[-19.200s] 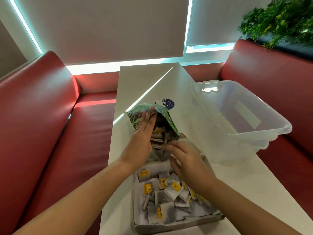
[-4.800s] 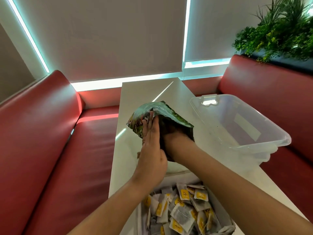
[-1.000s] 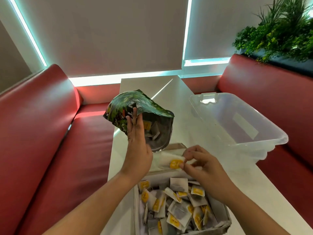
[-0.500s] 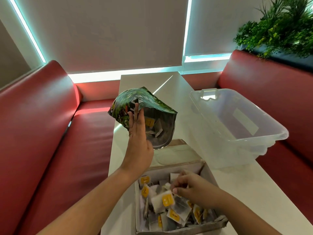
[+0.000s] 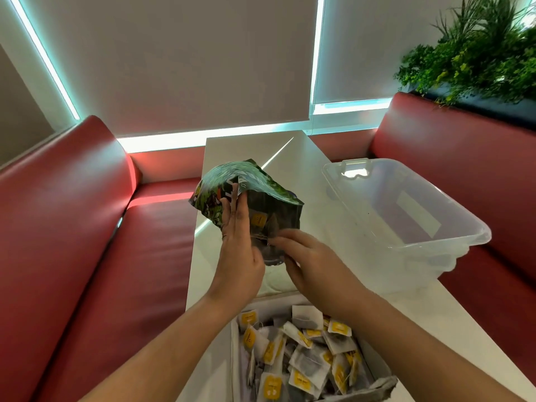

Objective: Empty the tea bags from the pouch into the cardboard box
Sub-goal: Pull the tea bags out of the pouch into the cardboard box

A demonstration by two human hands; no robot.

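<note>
My left hand (image 5: 237,250) holds the green printed pouch (image 5: 255,195) up over the table, its mouth turned toward me. A few tea bags with yellow tags (image 5: 261,224) show inside the silver lining. At the pouch mouth, the fingertips of my right hand (image 5: 307,259) touch a tea bag; whether they grip it is unclear. Below, near the table's front edge, the cardboard box (image 5: 383,384) holds several white tea bags (image 5: 307,361) with yellow tags.
A clear plastic bin (image 5: 406,216) sits on the right side of the white table (image 5: 290,152). Red bench seats (image 5: 87,227) run along both sides. Green plants (image 5: 475,53) stand behind the right seat back.
My right hand left the cardboard box, where it set down a tea bag, and rose back to the pouch mouth. The left hand keeps the pouch in about the same place.
</note>
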